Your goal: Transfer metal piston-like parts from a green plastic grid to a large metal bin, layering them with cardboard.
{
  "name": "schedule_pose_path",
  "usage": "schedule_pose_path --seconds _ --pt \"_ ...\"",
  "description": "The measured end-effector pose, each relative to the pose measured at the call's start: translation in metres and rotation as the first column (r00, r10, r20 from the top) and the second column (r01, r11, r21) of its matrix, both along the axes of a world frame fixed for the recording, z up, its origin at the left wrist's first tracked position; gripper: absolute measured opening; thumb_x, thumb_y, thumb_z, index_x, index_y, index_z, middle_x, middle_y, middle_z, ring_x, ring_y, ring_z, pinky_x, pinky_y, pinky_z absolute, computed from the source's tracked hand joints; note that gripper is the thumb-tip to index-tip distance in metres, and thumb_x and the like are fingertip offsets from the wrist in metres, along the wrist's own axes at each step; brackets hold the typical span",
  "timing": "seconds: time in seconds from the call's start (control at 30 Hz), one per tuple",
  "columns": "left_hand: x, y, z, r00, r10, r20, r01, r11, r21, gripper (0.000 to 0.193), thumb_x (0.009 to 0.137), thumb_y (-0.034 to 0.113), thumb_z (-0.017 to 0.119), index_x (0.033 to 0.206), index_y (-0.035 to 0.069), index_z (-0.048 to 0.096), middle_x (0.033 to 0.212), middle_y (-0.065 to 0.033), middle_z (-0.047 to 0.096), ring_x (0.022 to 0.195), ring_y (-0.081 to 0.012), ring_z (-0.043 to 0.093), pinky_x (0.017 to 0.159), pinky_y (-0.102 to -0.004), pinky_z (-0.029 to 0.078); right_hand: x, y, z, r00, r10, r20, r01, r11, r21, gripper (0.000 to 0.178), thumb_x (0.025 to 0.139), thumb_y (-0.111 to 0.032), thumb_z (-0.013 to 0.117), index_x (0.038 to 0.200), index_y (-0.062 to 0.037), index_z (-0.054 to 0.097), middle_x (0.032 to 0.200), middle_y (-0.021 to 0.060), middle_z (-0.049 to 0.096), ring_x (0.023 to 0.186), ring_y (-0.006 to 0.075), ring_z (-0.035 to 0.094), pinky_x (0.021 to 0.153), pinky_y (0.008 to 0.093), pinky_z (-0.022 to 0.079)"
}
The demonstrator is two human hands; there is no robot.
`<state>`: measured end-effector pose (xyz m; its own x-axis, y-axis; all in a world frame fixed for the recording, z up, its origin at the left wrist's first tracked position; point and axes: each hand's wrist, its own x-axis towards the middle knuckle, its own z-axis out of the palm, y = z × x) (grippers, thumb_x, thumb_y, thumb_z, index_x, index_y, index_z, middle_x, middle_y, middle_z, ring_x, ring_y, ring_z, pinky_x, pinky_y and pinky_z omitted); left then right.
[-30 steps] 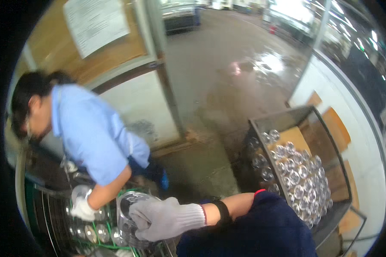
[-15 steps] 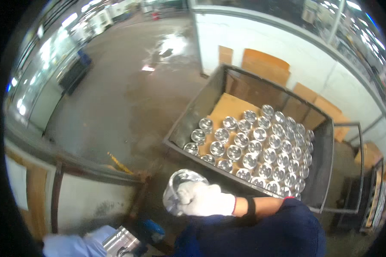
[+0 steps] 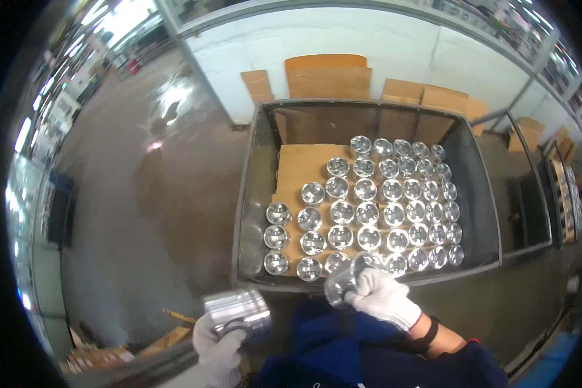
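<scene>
My left hand (image 3: 215,349), in a white glove, grips a shiny metal piston (image 3: 239,307) with grooves round one end and a pin hole in its side. It is held just outside the near left corner of a dark metal bin (image 3: 486,200). My gloved right hand (image 3: 385,299) is closed on a second piston (image 3: 340,284), tilted, over the bin's near edge. Inside the bin, several rows of like pistons (image 3: 368,237) stand on a cardboard sheet (image 3: 304,161). The right hand and its piston partly cover the nearest row.
Cardboard pieces (image 3: 328,81) lean on the white wall (image 3: 407,48) behind the bin. A metal tube frame (image 3: 533,174) adjoins the bin's right side. To the left stretches a wet, brown floor (image 3: 155,213). Flattened cardboard (image 3: 100,359) lies at the lower left.
My view has swung right, facing the bin squarely. The left hand with its piston has come up into sight. My right hand has brought its piston to the bin's near edge.
</scene>
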<state>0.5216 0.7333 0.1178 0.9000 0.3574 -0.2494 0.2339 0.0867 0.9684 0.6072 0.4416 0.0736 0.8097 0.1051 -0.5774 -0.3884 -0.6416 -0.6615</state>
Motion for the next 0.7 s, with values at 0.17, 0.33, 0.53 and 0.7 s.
schedule_pose_path --seconds 0.17,0.33,0.53,0.7 --pt "0.111 0.022 -0.067 0.936 -0.319 -0.150 0.342 0.927 0.157 0.044 0.074 -0.003 0.067 0.118 0.004 0.071 0.104 -0.0057 0.075 0.089 -0.0133 0.069 0.083 -0.0280 0.055 0.001 0.008 -0.016 0.974 -0.189 0.121 0.211 0.954 -0.211 0.031 0.083 -0.028 0.075 0.067 -0.0085 0.056 0.058 0.0066 0.058 0.055 0.0181 0.058 0.058 0.0349 0.049" --pt "0.228 -0.003 -0.109 0.725 -0.582 -0.367 0.682 0.682 0.265 0.047 0.072 -0.006 0.075 0.117 0.006 0.068 0.111 -0.0036 0.070 0.102 -0.0137 0.065 0.090 -0.0287 0.053 0.016 0.022 -0.015 0.906 -0.423 0.008 0.418 0.891 -0.177 0.037 0.080 -0.029 0.079 0.066 -0.0058 0.054 0.068 0.0065 0.059 0.062 0.0177 0.058 0.062 0.0359 0.049" --pt "0.353 -0.023 -0.206 0.618 -0.709 -0.339 0.773 0.473 0.422 0.060 0.087 0.039 0.071 0.140 0.014 0.057 0.126 -0.0133 0.068 0.120 -0.0300 0.062 0.108 -0.0405 0.043 0.038 0.021 -0.051 0.911 -0.411 0.026 0.404 0.880 -0.248 0.036 0.077 -0.027 0.080 0.063 -0.0036 0.056 0.064 0.0082 0.063 0.059 0.0216 0.061 0.060 0.0363 0.051" --pt "0.445 -0.056 -0.298 0.565 -0.671 -0.480 0.757 0.191 0.625 0.059 0.092 0.033 0.065 0.147 0.017 0.051 0.142 -0.0173 0.058 0.127 -0.0360 0.057 0.110 -0.0431 0.043 0.054 0.012 -0.097 0.887 -0.459 -0.054 0.419 0.847 -0.329 0.028 0.076 -0.020 0.081 0.067 -0.0032 0.060 0.066 0.0094 0.064 0.055 0.0214 0.059 0.053 0.0332 0.048"
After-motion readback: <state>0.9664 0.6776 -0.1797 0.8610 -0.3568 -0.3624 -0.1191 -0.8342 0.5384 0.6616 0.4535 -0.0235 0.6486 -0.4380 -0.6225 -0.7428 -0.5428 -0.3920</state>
